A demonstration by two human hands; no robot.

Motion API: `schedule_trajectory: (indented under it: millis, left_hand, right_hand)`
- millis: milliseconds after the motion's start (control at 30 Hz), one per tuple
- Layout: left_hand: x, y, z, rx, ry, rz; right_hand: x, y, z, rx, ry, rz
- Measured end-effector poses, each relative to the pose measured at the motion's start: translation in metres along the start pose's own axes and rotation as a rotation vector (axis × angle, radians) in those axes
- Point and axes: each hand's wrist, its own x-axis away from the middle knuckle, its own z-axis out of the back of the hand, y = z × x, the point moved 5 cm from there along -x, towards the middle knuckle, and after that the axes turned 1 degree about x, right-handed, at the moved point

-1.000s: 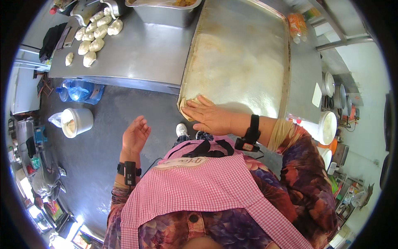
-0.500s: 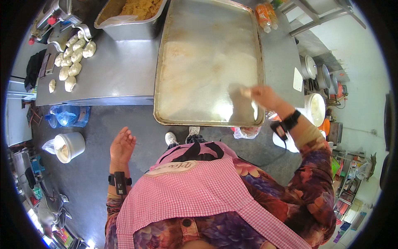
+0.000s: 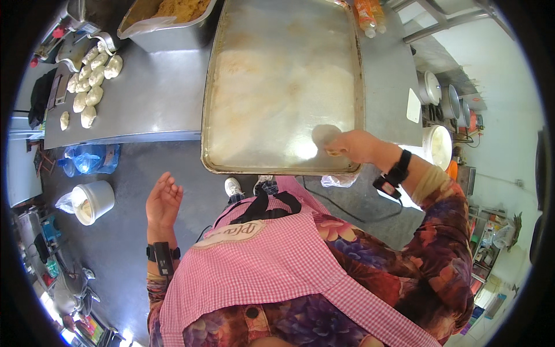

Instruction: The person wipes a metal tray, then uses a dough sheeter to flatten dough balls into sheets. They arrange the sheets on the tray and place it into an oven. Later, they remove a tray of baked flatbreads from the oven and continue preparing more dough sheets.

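A large shallow metal baking tray (image 3: 283, 92) with a shiny bare surface lies on the steel table, its near edge jutting past the table's front. My right hand (image 3: 357, 147) is low over the tray's near right corner, fingers bunched together. What they hold, if anything, is too small to make out; a dark shadow or reflection lies on the tray just beyond the fingertips. My left hand (image 3: 163, 202) hangs in the air left of my apron, palm up, fingers loosely bent, touching nothing.
Several filled white dough pieces (image 3: 92, 78) lie at the table's left. A metal tub (image 3: 173, 37) of yellow-brown filling stands at the back, orange bottles (image 3: 365, 20) at the tray's far right. A white bucket (image 3: 95, 201) stands on the floor left; another (image 3: 437, 147) is at right.
My right hand has come slightly lower over the tray, with its fingers bunched downward. My left hand has barely moved. The whole view has shifted a little, so the tray appears further left.
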Motion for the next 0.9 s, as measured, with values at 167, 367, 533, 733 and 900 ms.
schedule_trajectory:
  millis: [167, 367, 533, 733, 900]
  left_hand:
    - [-0.016, -0.001, -0.036, -0.047, -0.097, 0.027]
    - [-0.027, -0.014, -0.08, -0.295, -0.159, 0.066]
    - [-0.034, -0.019, -0.09, -0.512, -0.209, 0.001]
    - [-0.047, -0.023, -0.087, -0.603, -0.241, -0.083]
    - [-0.059, -0.025, -0.076, -0.572, -0.256, -0.045]
  right_hand:
    - [-0.02, 0.066, 0.069, 0.067, 0.512, -0.26]
    - [-0.041, 0.082, 0.05, 0.435, 0.273, -0.34]
    - [0.041, 0.017, -0.037, 0.295, 0.065, -0.315]
    - [0.028, -0.04, -0.053, -0.123, 0.44, -0.42]
    - [-0.088, -0.153, -0.031, -0.321, 0.476, -0.061]
